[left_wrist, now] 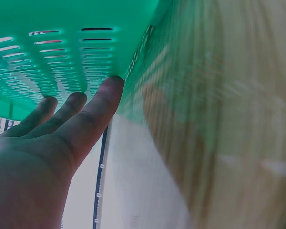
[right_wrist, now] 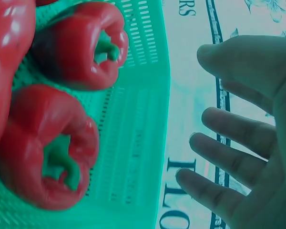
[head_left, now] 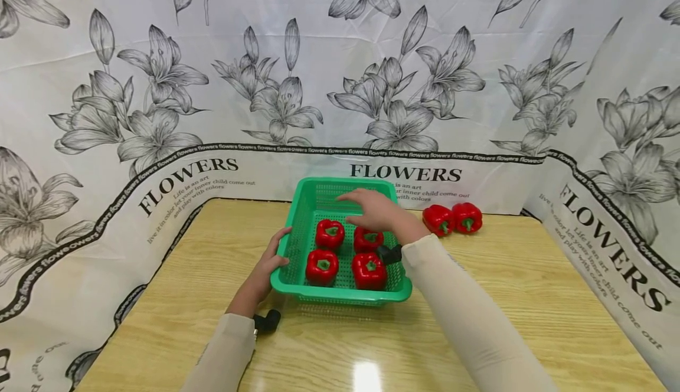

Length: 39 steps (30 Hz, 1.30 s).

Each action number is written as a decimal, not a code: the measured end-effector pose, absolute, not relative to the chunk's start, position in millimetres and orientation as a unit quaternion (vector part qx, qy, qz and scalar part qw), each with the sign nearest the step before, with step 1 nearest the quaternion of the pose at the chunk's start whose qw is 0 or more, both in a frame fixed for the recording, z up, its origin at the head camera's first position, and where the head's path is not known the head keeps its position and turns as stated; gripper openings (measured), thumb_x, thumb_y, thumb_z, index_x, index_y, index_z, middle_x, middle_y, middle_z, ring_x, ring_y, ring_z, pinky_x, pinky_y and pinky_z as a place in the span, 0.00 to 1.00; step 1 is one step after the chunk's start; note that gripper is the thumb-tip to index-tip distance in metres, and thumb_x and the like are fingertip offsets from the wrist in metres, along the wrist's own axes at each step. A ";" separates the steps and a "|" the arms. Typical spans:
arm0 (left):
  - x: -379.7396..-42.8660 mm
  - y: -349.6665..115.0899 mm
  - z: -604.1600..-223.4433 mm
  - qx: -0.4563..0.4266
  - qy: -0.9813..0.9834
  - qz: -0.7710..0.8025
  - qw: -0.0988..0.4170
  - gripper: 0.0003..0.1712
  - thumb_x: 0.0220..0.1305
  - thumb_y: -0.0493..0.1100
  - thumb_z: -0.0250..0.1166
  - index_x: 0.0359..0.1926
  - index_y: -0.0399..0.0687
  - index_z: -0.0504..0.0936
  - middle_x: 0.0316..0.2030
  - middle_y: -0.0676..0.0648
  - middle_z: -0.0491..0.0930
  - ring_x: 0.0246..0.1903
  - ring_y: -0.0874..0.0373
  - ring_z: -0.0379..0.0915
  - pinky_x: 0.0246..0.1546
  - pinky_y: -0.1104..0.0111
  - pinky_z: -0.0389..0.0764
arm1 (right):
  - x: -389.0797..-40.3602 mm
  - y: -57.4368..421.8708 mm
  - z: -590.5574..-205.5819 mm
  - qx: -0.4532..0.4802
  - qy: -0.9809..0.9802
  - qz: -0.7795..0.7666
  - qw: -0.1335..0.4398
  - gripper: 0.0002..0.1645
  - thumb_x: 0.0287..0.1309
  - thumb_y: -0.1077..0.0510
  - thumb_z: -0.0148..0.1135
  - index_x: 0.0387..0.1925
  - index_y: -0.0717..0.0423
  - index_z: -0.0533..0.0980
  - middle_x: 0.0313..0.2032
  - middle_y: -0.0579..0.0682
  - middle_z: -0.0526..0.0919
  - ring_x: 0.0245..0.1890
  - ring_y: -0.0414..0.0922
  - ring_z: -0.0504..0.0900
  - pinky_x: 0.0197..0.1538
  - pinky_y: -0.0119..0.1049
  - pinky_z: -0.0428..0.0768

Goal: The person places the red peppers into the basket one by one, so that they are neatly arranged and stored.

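A green plastic basket (head_left: 340,293) with slotted walls stands on the table and holds several red bell peppers (head_left: 321,269), stems up. My left hand (head_left: 264,271) holds its left side, thumb over the rim and fingers against the outer wall. Those fingers (left_wrist: 93,112) lie against the slots in the left wrist view. Over the right part of the basket hovers my right hand (head_left: 372,210), fingers apart and nothing in them. The right wrist view shows that hand (right_wrist: 248,138) clear of the peppers (right_wrist: 52,148); it partly covers one pepper in the head view.
Two more red bell peppers (head_left: 453,219) lie side by side on the wooden table (head_left: 510,286), right of the basket near the back edge. A white flower-printed cloth (head_left: 297,114) hangs behind the table and round its sides.
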<state>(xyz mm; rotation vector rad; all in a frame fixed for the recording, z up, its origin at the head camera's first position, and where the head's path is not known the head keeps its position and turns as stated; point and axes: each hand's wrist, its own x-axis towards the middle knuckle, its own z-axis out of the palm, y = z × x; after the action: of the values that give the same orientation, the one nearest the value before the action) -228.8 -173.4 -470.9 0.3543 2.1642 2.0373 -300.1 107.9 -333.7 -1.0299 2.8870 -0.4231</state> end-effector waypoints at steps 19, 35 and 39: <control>-227.4 -174.8 -472.0 0.119 0.729 0.670 0.081 0.43 0.57 0.38 0.45 0.74 0.70 0.49 0.75 0.43 0.42 0.67 0.37 0.54 0.52 0.57 0.70 | -295.3 162.5 -345.1 -0.286 0.936 -0.206 -0.020 0.30 0.63 0.54 0.58 0.67 0.51 0.68 0.64 0.56 0.71 0.57 0.58 0.75 0.57 0.55 0.72; -228.9 -174.2 -472.0 0.120 0.723 0.675 0.080 0.43 0.57 0.37 0.45 0.74 0.69 0.49 0.75 0.42 0.43 0.67 0.37 0.53 0.52 0.57 0.70 | -297.6 195.0 -361.4 -0.245 0.942 -0.227 -0.045 0.29 0.63 0.53 0.57 0.65 0.54 0.69 0.65 0.59 0.70 0.58 0.61 0.74 0.58 0.59 0.71; -228.8 -174.2 -472.0 0.122 0.724 0.674 0.083 0.44 0.56 0.37 0.45 0.74 0.69 0.49 0.74 0.42 0.44 0.67 0.37 0.54 0.52 0.58 0.70 | -300.2 200.7 -366.1 -0.229 0.945 -0.230 -0.046 0.29 0.64 0.52 0.56 0.66 0.54 0.69 0.65 0.58 0.69 0.59 0.60 0.73 0.60 0.59 0.70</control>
<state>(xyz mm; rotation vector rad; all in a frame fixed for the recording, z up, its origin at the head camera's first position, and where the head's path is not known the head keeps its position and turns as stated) -228.8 -174.2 -472.0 0.3638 2.1611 2.0140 -300.2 200.7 -366.1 -0.7417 3.0577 -0.7441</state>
